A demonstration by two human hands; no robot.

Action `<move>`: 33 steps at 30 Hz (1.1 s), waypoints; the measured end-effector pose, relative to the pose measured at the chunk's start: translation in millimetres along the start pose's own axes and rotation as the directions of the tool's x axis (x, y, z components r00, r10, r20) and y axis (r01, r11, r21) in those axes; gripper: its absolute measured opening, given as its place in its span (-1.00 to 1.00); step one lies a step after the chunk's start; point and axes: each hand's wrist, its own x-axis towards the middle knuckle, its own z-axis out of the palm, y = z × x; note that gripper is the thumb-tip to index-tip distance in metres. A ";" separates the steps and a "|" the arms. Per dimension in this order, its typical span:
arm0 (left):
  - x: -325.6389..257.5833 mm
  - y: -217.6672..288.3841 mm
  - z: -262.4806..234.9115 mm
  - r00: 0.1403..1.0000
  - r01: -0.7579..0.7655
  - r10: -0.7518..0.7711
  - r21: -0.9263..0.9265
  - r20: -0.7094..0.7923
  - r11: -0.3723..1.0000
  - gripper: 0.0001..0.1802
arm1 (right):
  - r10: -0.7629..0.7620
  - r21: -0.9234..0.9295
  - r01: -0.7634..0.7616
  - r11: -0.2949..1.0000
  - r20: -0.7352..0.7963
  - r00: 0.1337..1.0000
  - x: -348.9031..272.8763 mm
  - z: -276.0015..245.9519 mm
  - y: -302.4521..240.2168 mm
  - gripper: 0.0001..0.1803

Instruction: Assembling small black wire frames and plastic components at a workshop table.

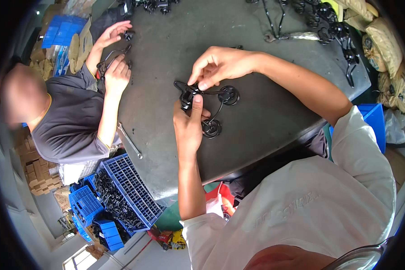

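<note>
A black bent-wire part with two round coils lies over the dark table, with a thicker black block at its left end. My left hand is closed around that block from below, its thumb pressed along the side. From above, my right hand pinches at the top of the same block with thumb and fingertips. Whatever small piece may be between those fingertips is hidden. One coil sits right of my hands and the lower coil is just beside my left fingers.
Across the dark table, a person at the left handles a similar black wire part. A wrench lies by the left edge. Black parts pile up at the far right. Blue crates hold many black pieces below.
</note>
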 end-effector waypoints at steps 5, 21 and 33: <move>12.2 0.2 -0.4 0.980 -0.052 0.091 -0.210 0.180 0.976 -0.73 | -0.044 -0.210 -0.040 0.977 -0.379 0.924 -40.6 -39.7 -29.5 -0.72; 29.7 -7.5 -5.3 0.970 -0.105 0.170 -0.330 0.174 0.938 -0.76 | -0.197 -0.843 -0.328 0.427 -0.440 0.876 -76.9 -39.0 -25.3 -0.63; 28.8 -7.2 -5.4 0.946 -0.149 0.239 -0.365 0.218 0.919 -0.74 | -0.382 -0.946 -0.129 0.298 -0.242 0.892 -59.9 -33.8 9.0 -0.81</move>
